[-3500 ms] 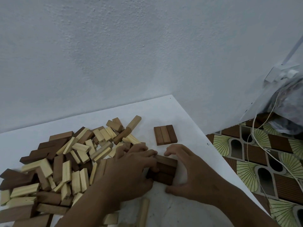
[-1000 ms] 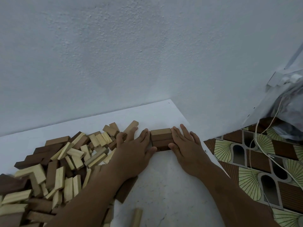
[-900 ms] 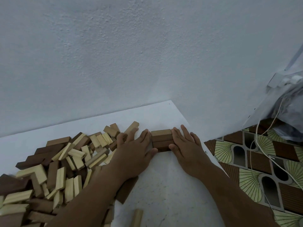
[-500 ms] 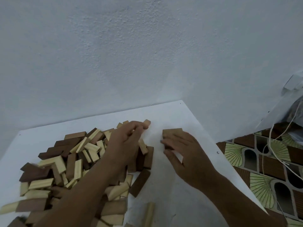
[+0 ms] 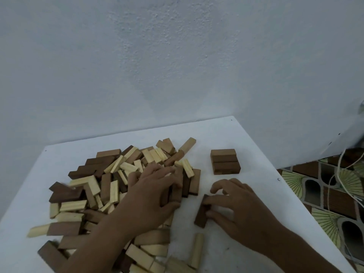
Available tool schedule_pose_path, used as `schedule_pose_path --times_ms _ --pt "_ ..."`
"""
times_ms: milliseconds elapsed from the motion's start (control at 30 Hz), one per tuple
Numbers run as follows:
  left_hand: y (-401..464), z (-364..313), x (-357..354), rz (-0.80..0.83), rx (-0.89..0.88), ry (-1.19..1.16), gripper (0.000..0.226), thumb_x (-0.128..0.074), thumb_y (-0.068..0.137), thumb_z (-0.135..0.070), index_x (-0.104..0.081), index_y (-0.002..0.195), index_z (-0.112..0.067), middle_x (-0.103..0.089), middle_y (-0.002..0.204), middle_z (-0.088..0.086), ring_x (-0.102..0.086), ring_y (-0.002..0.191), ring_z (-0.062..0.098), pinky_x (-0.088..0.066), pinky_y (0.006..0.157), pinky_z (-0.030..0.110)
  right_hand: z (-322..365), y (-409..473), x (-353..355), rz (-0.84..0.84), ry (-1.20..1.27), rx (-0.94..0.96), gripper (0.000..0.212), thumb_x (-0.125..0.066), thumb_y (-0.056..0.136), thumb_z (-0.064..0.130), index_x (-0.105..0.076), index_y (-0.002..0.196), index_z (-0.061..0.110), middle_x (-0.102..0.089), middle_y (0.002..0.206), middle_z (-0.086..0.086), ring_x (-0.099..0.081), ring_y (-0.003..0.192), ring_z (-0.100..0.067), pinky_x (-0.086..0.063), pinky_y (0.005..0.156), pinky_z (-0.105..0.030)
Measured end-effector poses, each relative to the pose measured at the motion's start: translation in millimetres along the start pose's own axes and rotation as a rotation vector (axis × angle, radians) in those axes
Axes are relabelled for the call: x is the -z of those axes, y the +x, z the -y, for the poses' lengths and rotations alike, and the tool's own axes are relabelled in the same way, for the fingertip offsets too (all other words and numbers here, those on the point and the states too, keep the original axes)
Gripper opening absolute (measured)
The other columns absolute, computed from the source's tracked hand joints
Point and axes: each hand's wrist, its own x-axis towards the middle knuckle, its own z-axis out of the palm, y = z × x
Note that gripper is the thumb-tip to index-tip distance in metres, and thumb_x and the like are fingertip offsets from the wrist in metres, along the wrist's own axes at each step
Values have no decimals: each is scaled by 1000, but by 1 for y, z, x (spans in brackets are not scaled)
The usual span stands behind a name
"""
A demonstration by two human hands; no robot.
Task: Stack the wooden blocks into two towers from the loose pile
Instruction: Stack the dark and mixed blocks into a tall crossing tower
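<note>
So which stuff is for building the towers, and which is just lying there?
For the towers:
- loose pile
- started tower
- dark block in the right hand
- left hand in the pile

Just lying about:
- white cable
- patterned floor

A white table (image 5: 246,142) holds a loose pile (image 5: 110,186) of light and dark wooden blocks. The left hand (image 5: 155,196) rests on the pile; the right hand (image 5: 236,205) grips a dark block (image 5: 201,217). A short dark stack (image 5: 225,162) stands beyond.
</note>
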Motion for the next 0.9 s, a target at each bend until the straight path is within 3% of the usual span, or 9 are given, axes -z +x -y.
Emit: schedule_pose_path --times_ms 133,233,367,533,667,767,900 --pt "8 -12 -1 0 -30 -17 39 -53 71 -67 -54 105 -48 -42 125 -39 -27 134 -2 -18 102 38 -19 -14 4 -72 9 -65 28 -48 89 46 -65 109 39 -61 107 20 -54 95 -4 -47 81 -29" --pt "15 -33 -7 42 -88 -27 47 -50 71 -71 -56 110 -46 -46 131 -31 -29 133 0 -23 109 45 -30 -23 -4 -141 -31 -82 33 -39 95 42 -66 111 32 -67 107 13 -58 95 -7 -49 83 -32" --pt "18 -58 -17 88 -139 81 50 -49 79 -73 -45 124 -51 -33 146 -30 -18 141 3 -17 110 44 -25 -28 -11 -202 76 -142 50 -28 98 57 -66 113 29 -67 113 10 -55 103 -5 -44 92 -32" --pt "22 -42 -16 18 -58 -16 50 -39 79 -72 -53 121 -49 -36 142 -31 -20 137 3 -20 110 44 -16 -31 -5 -188 54 -166 42 -38 94 58 -55 125 34 -55 131 11 -49 115 -6 -34 97 -24" --pt "22 -33 -20 11 -46 53 28 -57 87 -43 -64 114 -44 -41 142 -24 -25 137 14 -19 101 41 -14 -29 -8 -108 27 -68 45 -39 92 65 -55 123 37 -55 128 12 -48 115 -8 -36 96 -26" --pt "21 -36 -22 7 -43 107 25 -62 89 -37 -65 113 -45 -37 145 -22 -18 137 13 -13 99 43 -18 -28 -9 -146 44 -79 41 -50 88 60 -59 119 36 -56 127 13 -48 115 -7 -36 97 -24" --pt "17 -40 -25 9 -109 136 21 -61 82 -45 -63 102 -51 -47 134 -21 -28 129 13 -30 92 46 -17 -30 -11 -162 57 -84 40 -55 85 55 -60 119 33 -57 127 12 -46 116 -2 -31 100 -19"
